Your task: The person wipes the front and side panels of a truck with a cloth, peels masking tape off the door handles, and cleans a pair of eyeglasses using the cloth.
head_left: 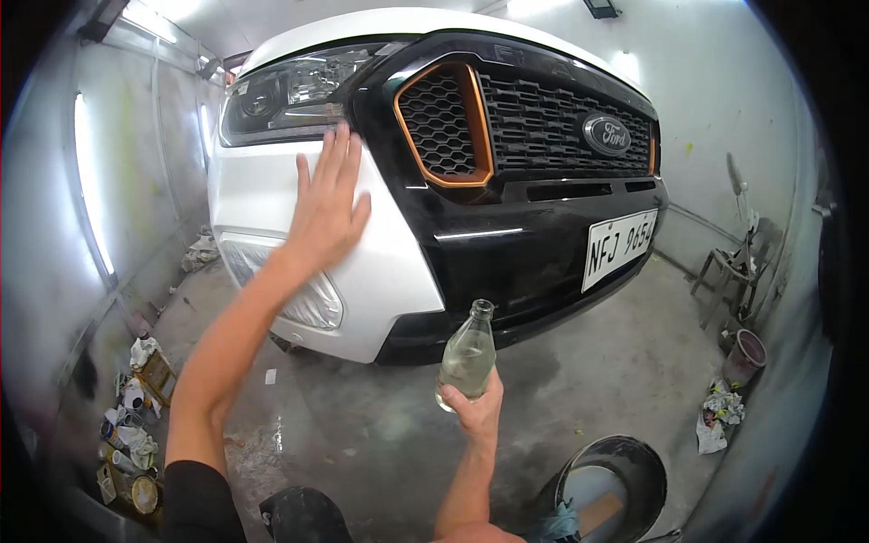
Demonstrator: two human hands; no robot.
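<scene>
Fingers spread, my left hand [328, 213] lies flat against the white bumper corner [389, 258] of a car, just below the headlight [285, 90]. Under my left forearm, a covering of clear wrinkled film [312, 301] spans the lower lamp recess. My right hand [478, 403] grips a clear glass bottle [469, 348] near its base. The bottle is tilted slightly, its mouth is uncapped, and pale clear liquid shows inside. It is held in front of the black lower bumper [507, 244]; whether it touches the bumper I cannot tell.
A black bucket [663, 480] with a cloth on its rim stands on the floor at lower right. Cans and crumpled paper [140, 443] line the left wall. On the right are a chair [738, 271], a small pail [744, 357] and more crumpled paper [721, 412].
</scene>
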